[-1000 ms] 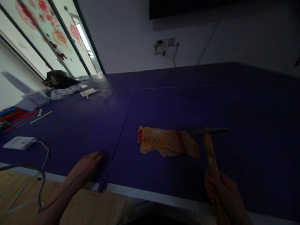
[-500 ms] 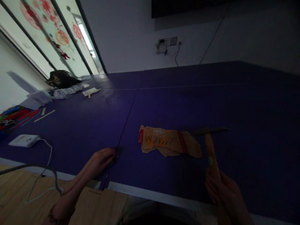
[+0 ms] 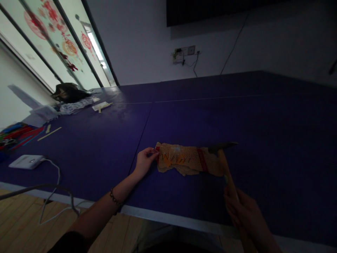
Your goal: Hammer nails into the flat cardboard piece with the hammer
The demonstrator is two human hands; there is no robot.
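Head view: the left hand (image 3: 144, 161) is touching the left end of a crumpled tan strip (image 3: 191, 158), which is lying on the dark blue worktop (image 3: 110, 147) in front of the person. Its thumb and fingertips are coming close together at a red band; whether this grip is pinching anything small, I cannot tell. The right hand (image 3: 243, 212) is wrapping its grip around the wooden handle of a hammer (image 3: 225, 165), whose head is overlapping the strip's right end in the picture, touching or above being unclear. Thin dark nail-like pieces (image 3: 175, 157) are showing on the strip's middle. As a judgement, a stroke straying leftwards would be endangering those fingertips, dim light would be making misaiming likelier, and a loose, uneven strip could be sliding or tipping those pieces if struck off-centre
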